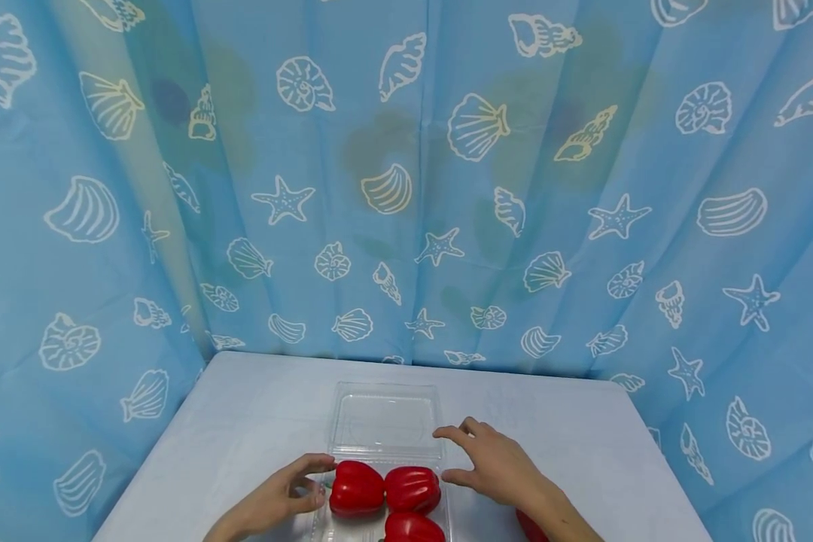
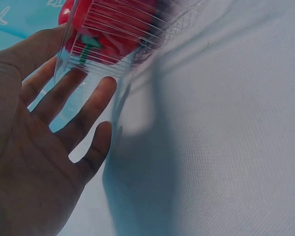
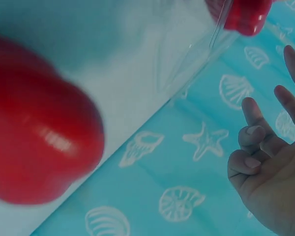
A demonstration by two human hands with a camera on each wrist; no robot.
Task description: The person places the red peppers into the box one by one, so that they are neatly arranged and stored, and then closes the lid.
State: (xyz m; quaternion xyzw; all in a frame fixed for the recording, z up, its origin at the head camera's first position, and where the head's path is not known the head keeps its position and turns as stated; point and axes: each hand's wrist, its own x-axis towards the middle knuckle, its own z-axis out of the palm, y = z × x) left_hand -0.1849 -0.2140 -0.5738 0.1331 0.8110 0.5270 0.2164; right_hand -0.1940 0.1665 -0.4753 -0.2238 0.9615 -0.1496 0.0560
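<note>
A clear plastic clamshell box (image 1: 386, 418) lies with its lid folded back, away from me. In its tray sit three red bell peppers: one at the left (image 1: 356, 489), one at the right (image 1: 412, 489) and one nearer me (image 1: 415, 528). My left hand (image 1: 281, 493) is at the tray's left side, fingers loosely bent and thumb apart. In the left wrist view its fingertips are by the ribbed wall, near a green stem (image 2: 89, 44); contact is unclear. Just right of the box, my right hand (image 1: 493, 463) hovers with fingers spread, holding nothing.
Another red bell pepper (image 1: 530, 525) lies on the white table (image 1: 264, 406) at the right, partly hidden by my right forearm; it looms large in the right wrist view. A blue shell-patterned curtain (image 1: 420, 188) hangs behind the table and along both sides.
</note>
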